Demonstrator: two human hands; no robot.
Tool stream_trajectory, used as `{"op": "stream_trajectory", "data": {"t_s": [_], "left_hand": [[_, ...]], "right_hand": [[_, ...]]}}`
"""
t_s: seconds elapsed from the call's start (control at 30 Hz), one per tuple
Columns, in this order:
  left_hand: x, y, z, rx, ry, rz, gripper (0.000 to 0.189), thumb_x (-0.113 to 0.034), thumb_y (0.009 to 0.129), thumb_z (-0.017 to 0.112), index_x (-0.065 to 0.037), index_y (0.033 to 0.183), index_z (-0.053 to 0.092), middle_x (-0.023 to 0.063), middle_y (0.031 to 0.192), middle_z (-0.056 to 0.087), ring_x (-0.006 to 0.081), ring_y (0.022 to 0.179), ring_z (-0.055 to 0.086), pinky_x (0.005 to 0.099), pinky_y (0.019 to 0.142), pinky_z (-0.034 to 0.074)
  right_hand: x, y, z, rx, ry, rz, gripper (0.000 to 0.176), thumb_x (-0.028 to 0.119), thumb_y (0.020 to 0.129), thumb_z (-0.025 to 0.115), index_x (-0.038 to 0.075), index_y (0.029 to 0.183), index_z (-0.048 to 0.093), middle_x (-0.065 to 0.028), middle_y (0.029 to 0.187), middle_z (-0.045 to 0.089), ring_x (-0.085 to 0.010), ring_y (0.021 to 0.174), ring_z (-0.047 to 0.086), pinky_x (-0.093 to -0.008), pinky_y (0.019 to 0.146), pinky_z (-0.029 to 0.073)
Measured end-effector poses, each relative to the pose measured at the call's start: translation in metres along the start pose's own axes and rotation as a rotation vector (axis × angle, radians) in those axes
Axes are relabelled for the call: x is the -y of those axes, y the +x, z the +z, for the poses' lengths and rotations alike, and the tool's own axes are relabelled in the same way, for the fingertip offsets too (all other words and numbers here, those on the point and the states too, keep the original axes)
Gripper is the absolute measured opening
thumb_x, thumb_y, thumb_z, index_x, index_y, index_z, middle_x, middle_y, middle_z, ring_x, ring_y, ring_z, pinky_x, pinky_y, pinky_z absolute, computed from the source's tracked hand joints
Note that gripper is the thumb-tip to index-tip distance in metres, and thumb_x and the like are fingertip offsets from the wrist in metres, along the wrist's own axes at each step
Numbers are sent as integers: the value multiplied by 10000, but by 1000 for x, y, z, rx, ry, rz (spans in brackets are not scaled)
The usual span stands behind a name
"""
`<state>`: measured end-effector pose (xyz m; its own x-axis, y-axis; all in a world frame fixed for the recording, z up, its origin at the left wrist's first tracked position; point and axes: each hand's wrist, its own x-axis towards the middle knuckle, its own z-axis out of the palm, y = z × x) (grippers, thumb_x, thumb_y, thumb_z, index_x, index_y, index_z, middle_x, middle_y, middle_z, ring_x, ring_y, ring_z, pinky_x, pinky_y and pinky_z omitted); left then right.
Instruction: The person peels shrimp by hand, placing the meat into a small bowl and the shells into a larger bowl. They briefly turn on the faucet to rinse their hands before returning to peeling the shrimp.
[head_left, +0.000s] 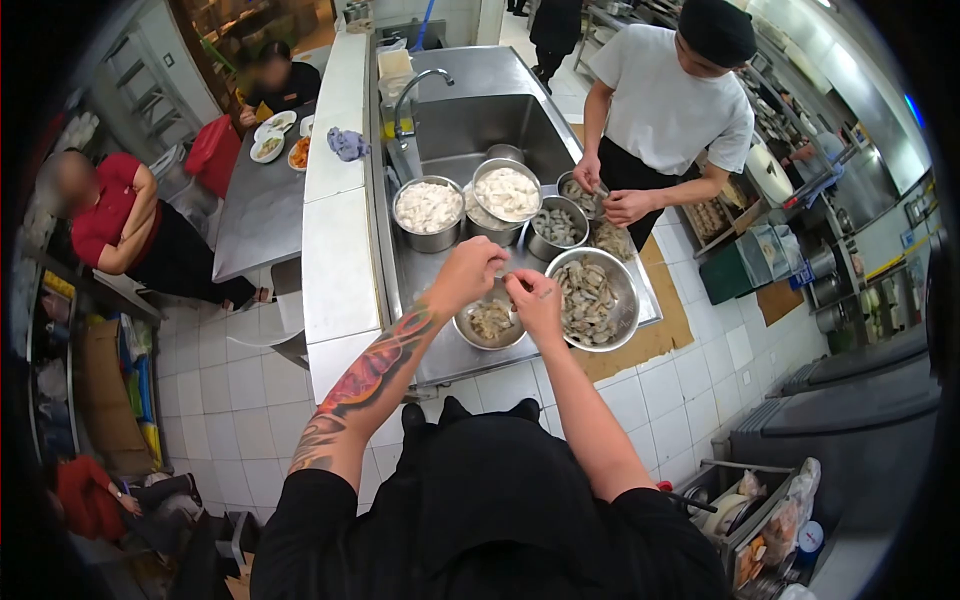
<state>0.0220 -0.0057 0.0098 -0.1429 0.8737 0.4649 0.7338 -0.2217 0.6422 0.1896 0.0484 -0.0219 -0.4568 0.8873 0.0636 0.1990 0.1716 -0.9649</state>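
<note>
Left hand (468,272): fingers curled in and narrow, pinching one end of a shrimp (503,289). The tattooed forearm reaches in from the near left.
Right hand (535,300): fingers drawn together on the other end of the same shrimp, fingertips almost meeting those of the left hand.
Shrimp: held between both hands in the air, just above the small bowl. It is too small to tell more about it.
Small bowl (489,324): a steel bowl at the near edge of the bench, right under the hands, with a low heap of pale shrimp in it.
Big bowl (592,298): a steel bowl touching the small bowl on its right, well filled with grey shrimp.
Far bowls: three deeper steel bowls stand in a cluster beyond the hands. The left bowl (428,212) and the middle bowl (507,194) hold white pieces, and the right bowl (556,227) holds grey ones.
Bench (420,285): steel, and it runs away from the person to a sink (480,125) with a tap (415,85) at the far end.
Co-worker (665,110): a person in a white shirt stands at the far right side of the bench, with both hands at a bowl there.
</note>
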Motion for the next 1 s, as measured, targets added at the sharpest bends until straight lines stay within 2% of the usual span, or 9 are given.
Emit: {"op": "stream_trajectory", "data": {"t_s": [0.13,0.2,0.23,0.37,0.6,0.7,0.87,0.9,1.0], "left_hand": [[20,-3,-1,25,31,-81,211,-41,811,700,-40,1017,747,147,883,688,246,797,688,349,715,532],[22,-6,-2,153,-134,-312,223,-14,802,688,-10,1020,738,145,869,721,202,809,716,330,738,544],[21,-5,-2,155,-132,-309,223,-14,802,688,-10,1020,738,145,869,721,202,809,716,330,738,544],[12,-5,0,209,-227,-403,187,-8,816,695,36,993,731,127,853,749,152,774,721,295,720,558],[-5,-2,-2,158,-331,-465,180,-51,830,743,81,949,715,121,824,743,113,695,696,262,618,561],[-3,-2,-2,168,-412,-505,169,-63,860,735,77,952,713,116,815,739,112,676,688,257,621,569],[8,2,-1,198,-675,-582,170,-52,896,708,71,1014,712,114,844,739,112,712,693,251,636,579],[9,2,-2,201,-824,-581,178,-46,903,703,69,1038,711,113,853,739,110,724,694,250,645,583],[7,2,-3,196,-832,-551,177,-39,910,697,64,1054,715,106,868,740,109,740,695,249,661,585]], "right_hand": [[-23,-11,5,31,-71,-113,226,189,904,698,-20,980,736,-47,702,677,-97,582,604,-266,554,477],[-39,-12,4,105,-487,-408,250,180,872,708,-21,1019,732,-167,847,724,-247,734,703,-324,714,537],[-43,-11,6,51,-423,-360,259,166,877,702,-11,1065,726,-189,905,727,-321,792,716,-347,737,554],[-9,-4,3,11,-113,-216,272,135,863,692,-5,1095,717,-201,923,725,-341,779,714,-365,699,554],[12,3,2,78,-226,-231,253,111,860,674,23,1092,719,-213,850,706,-335,731,706,-376,674,552],[12,3,3,79,-245,-220,229,93,869,665,-18,1062,715,-181,809,727,-274,717,726,-348,670,565],[0,10,-4,246,501,185,238,83,963,599,-74,1129,667,-96,907,741,-159,790,729,-278,696,600],[-8,12,-7,246,500,185,238,83,963,599,-74,1129,667,-96,907,741,-159,790,729,-278,696,600],[-17,18,-6,230,586,173,256,91,987,576,-59,1184,642,-110,982,737,-187,784,732,-282,702,607]]}}
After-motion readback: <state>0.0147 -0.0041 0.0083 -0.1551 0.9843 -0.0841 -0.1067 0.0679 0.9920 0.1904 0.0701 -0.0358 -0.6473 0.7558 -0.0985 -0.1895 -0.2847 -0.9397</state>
